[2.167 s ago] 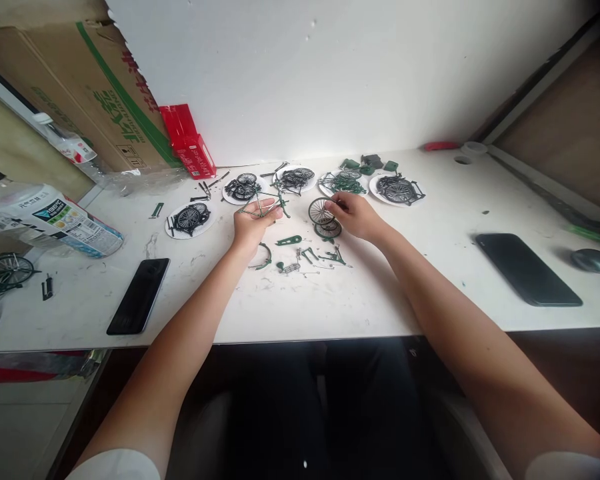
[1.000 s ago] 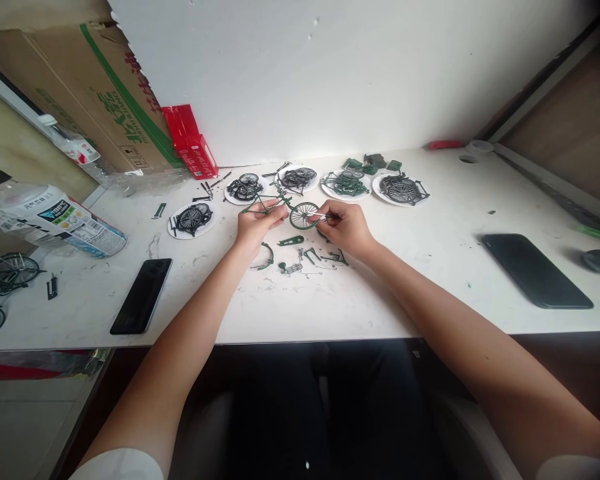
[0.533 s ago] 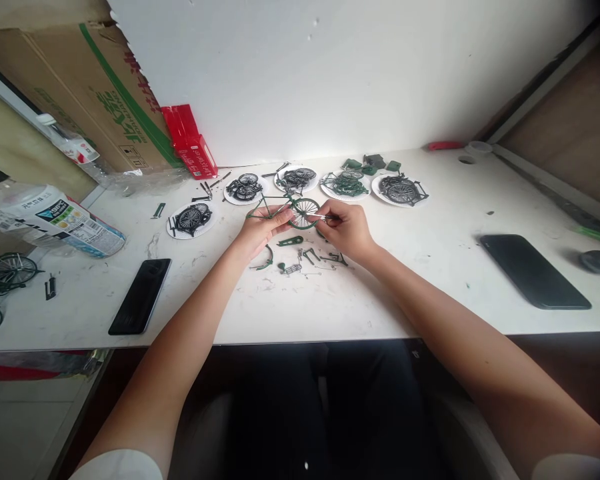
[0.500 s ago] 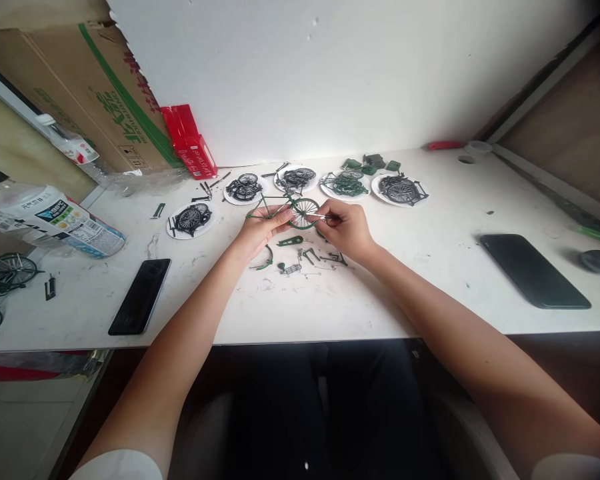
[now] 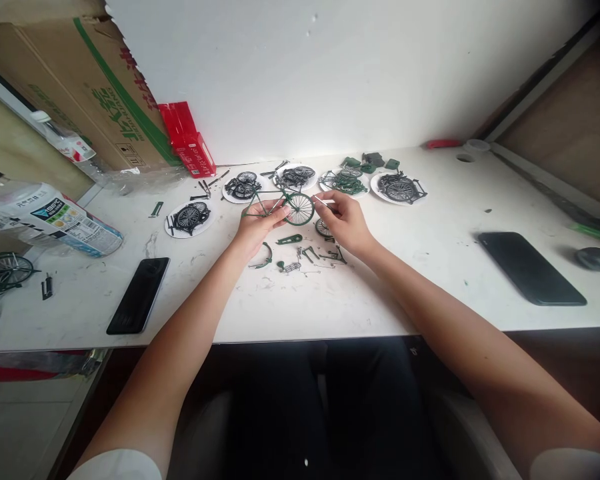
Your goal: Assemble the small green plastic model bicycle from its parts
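"Left grip [image 5: 263, 225], yours, is closed round the thin-tubed dark-green bicycle frame [image 5: 270, 193], above the white table [image 5: 380, 293]. Your thumb meets the edge of the green-rimmed round spoked wheel [image 5: 299, 209] at its fork."

"And your right grip [image 5: 345, 219] is pinched on a slim, pale-shafted tool [image 5: 323, 201], its tip near the rim; touching or not, you can't tell from here."

"For a good result, brace the frame firmly, sit the wheel straight in the fork, and aim the tool at the hub."

"Press lightly; you could bend spokes. Mind the flat green chain guard [image 5: 290, 239] lying below, too."
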The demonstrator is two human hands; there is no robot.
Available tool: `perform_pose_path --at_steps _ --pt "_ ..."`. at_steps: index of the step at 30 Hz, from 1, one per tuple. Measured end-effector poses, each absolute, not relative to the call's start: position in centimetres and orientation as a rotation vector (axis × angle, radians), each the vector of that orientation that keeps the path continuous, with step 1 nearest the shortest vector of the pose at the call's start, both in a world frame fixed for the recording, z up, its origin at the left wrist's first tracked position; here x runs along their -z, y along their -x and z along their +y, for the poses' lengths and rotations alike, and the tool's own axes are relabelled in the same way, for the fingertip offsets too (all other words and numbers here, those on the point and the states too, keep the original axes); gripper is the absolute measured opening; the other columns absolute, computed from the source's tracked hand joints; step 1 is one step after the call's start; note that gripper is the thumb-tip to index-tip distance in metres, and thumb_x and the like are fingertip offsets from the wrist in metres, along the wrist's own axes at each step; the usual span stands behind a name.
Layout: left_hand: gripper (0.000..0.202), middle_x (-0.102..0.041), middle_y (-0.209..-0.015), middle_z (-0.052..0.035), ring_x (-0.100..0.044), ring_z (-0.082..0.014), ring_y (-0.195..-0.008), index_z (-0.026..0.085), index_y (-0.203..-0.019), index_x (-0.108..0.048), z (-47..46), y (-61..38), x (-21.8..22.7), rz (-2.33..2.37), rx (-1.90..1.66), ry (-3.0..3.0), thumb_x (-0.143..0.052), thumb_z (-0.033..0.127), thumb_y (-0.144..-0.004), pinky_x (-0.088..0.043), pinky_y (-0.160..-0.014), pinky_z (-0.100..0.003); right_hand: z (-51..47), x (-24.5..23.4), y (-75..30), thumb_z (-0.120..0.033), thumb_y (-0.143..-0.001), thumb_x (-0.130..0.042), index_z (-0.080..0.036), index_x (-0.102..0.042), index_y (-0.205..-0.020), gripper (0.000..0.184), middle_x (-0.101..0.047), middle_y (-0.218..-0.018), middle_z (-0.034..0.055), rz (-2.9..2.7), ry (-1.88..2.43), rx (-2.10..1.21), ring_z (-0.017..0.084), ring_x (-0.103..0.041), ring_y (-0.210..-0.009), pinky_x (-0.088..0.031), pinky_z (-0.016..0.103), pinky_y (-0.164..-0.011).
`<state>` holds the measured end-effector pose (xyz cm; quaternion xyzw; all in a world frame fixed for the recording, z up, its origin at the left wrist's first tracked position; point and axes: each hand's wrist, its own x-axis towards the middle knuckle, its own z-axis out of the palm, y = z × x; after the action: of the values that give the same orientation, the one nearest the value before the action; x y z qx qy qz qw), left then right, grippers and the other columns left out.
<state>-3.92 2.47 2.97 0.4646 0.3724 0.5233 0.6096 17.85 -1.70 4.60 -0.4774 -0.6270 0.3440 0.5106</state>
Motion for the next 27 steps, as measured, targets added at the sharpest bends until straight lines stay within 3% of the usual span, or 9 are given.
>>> perform_pose_path --at_steps 4,9,15,23,27 --pt "0.047 -0.082 -0.099 -0.0061 -0.075 -0.0179 -0.09 0.02 -0.096 -0.082 2.4 3.9 -3.0 0.871 -1.212 -1.113 -0.104 0.041 -0.06 -0.057 -0.088 -0.031 -1.6 -4.8 -17.8 -0.085 -0.084 -0.071 -0.021 -0.069 -0.091 0.064 -0.043 -0.063 -0.0034 -1.481 1.1 -0.957 0.012 -0.035 -0.056 -0.027 0.03 -0.049" --pt "0.047 -0.082 -0.102 -0.0073 -0.074 -0.0174 -0.086 0.019 -0.098 -0.084 2.1 3.6 -2.8 0.861 -1.172 -1.212 -0.103 0.043 -0.062 -0.058 -0.083 -0.031 -2.1 -4.9 -17.2 -0.081 -0.08 -0.079 -0.021 -0.063 -0.076 0.062 -0.039 -0.06 -0.0046 -1.525 1.116 -1.02 0.01 -0.031 -0.055 -0.023 0.029 -0.047" --pt "0.051 -0.082 -0.106 -0.0086 -0.074 -0.018 -0.086 0.019 -0.1 -0.084 2.0 3.4 -2.7 0.872 -1.187 -1.213 -0.104 0.044 -0.06 -0.058 -0.081 -0.032 -2.0 -4.5 -17.2 -0.079 -0.08 -0.08 -0.021 -0.058 -0.072 0.063 -0.038 -0.06 -0.005 -1.502 1.162 -1.041 0.01 -0.031 -0.053 -0.023 0.029 -0.045" --pt "0.058 -0.083 -0.107 -0.0113 -0.078 -0.026 -0.1 0.018 -0.107 -0.083 1.9 3.8 -3.3 0.838 -1.143 -1.204 -0.103 0.049 -0.062 -0.06 -0.093 -0.04 -1.6 -4.1 -17.4 -0.082 -0.08 -0.079 -0.024 -0.044 -0.065 0.069 -0.034 -0.059 -0.0053 -1.477 1.131 -0.934 0.01 -0.027 -0.056 -0.019 0.03 -0.048" --pt "0.066 -0.081 -0.116 -0.0168 -0.079 -0.035 -0.111 0.018 -0.113 -0.082 2.1 4.6 -4.4 0.756 -1.059 -1.15 -0.094 0.066 -0.07 -0.058 -0.101 -0.047 -1.2 -4.0 -17.8 -0.085 -0.077 -0.078 -0.024 -0.043 -0.066 0.071 -0.034 -0.061 -0.0044 -1.458 1.124 -0.92 0.011 -0.027 -0.057 -0.019 0.03 -0.05"
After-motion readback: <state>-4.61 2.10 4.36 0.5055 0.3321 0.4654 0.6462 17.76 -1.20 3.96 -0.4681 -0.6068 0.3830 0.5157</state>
